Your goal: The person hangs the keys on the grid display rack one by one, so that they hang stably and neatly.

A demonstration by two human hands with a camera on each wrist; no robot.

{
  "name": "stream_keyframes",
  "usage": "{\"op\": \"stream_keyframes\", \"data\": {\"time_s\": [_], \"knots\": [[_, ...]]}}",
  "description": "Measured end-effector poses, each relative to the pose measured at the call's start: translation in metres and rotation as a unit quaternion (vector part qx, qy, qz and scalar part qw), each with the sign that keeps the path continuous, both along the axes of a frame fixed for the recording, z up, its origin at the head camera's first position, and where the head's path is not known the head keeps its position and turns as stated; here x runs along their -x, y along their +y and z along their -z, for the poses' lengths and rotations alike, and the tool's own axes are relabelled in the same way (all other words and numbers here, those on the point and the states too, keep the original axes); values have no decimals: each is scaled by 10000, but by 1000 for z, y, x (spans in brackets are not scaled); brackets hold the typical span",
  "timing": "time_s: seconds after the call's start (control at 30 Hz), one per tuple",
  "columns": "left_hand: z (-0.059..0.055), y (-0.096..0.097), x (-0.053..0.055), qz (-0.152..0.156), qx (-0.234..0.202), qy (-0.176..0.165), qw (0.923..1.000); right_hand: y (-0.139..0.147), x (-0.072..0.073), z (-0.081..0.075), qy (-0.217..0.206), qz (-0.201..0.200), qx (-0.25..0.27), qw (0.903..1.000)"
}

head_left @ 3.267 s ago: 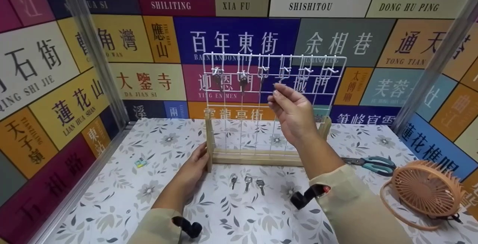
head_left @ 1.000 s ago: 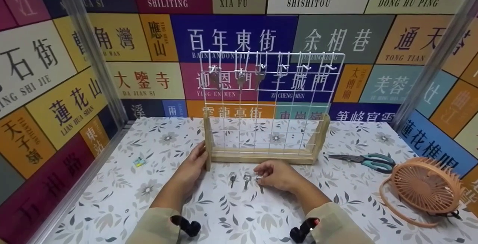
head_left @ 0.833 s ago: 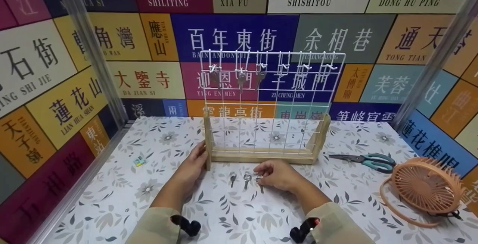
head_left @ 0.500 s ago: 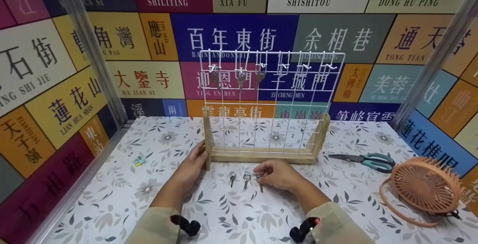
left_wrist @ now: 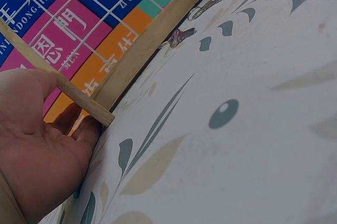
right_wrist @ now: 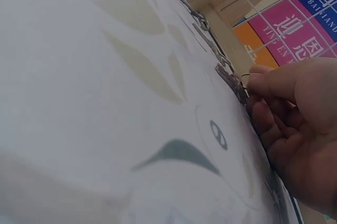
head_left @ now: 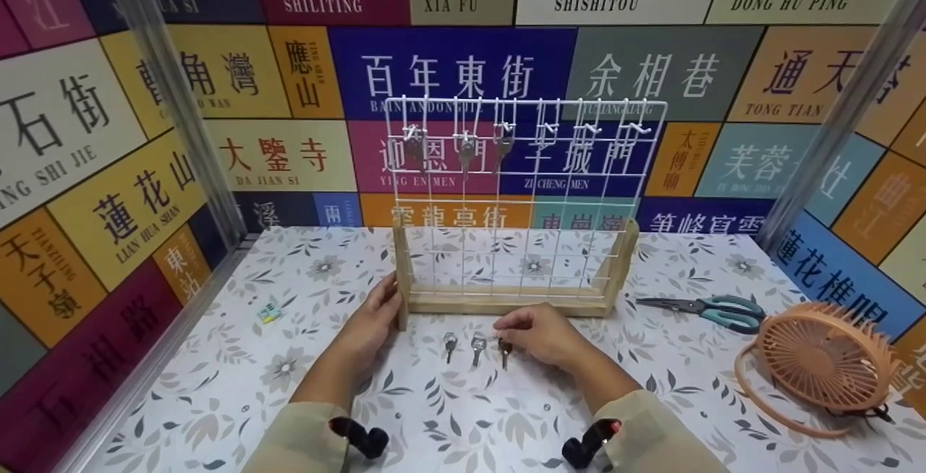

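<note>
A white wire grid rack [head_left: 506, 306] stands upright on a wooden base. My left hand [head_left: 375, 319] grips its left wooden leg, thumb and fingers on either side of the wood in the left wrist view. Low over the table, my right hand [head_left: 544, 338] pinches the ring of the rightmost key [head_left: 506, 354] between thumb and forefinger. To its left lie a middle key [head_left: 477, 351] and a left key [head_left: 450, 348]. Keys hang from the rack's three left hooks: one [head_left: 415, 147], another [head_left: 466, 153] and a third [head_left: 503, 149]. The three right hooks [head_left: 589, 131] carry nothing.
Teal-handled pliers [head_left: 705, 311] lie right of the rack, beside an orange fan [head_left: 825, 361]. A small green and yellow packet [head_left: 270, 312] is at the left on the flower-patterned tabletop [head_left: 434, 422]. Signboard panels stand behind the rack.
My right hand has come down from the rack to the rightmost key on the table, and lately shifted slightly, exposing more of it. The third hook now bears a key. My left hand stays put.
</note>
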State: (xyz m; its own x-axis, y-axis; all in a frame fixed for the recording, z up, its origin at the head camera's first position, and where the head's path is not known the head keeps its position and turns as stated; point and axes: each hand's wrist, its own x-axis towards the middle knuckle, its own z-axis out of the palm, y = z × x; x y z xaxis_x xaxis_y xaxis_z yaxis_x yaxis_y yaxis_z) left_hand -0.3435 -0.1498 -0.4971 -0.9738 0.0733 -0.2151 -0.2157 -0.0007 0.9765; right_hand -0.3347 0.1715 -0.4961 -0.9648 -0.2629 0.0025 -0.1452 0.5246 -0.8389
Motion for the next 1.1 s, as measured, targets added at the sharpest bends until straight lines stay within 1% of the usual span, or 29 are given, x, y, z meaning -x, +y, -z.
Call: {"op": "stream_keyframes", "data": {"time_s": [0.03, 0.1, 0.2, 0.27, 0.47, 0.53, 0.6, 0.7, 0.77, 0.8, 0.87, 1.0, 1.1], "knots": [[0, 0, 0, 0, -14, 2, 10000, 1, 1, -1, 61, 107, 107, 9999], [0, 0, 1, -8, -20, -41, 10000, 2, 3, -4, 29, 312, 584, 9978], [0, -1, 2, -24, -63, -88, 9999, 0, 3, -16, 52, 656, 1308, 9892], [0, -1, 2, -38, -80, -107, 9999, 0, 1, -28, 80, 752, 1752, 9816], [0, 1, 1, -60, -70, -54, 9999, 0, -17, -70, 726, 784, 2383, 9653], [0, 1, 0, -53, -85, -3, 9999, -1, -24, -84, 953, 798, 2640, 9565], [1, 2, 0, -15, -133, 51, 9999, -2, -32, -97, 1098, 846, 2966, 9449], [0, 3, 2, 59, -164, 119, 9998, -4, -44, -117, 1183, 949, 3562, 9220], [0, 4, 2, 86, -206, 97, 9997, -4, -48, -129, 1177, 1004, 3921, 9068], [0, 4, 2, 71, -202, 61, 9998, -4, -49, -134, 1170, 1007, 4037, 9018], [-1, 3, 2, 78, -189, 18, 9998, -3, -49, -146, 1166, 981, 4196, 8949], [-1, 1, 0, 54, -75, -6, 10000, 3, -42, -171, 1258, 982, 4252, 8909], [-2, 1, 0, 43, -6, 11, 10000, 7, -36, -191, 1303, 1093, 4344, 8845]]}}
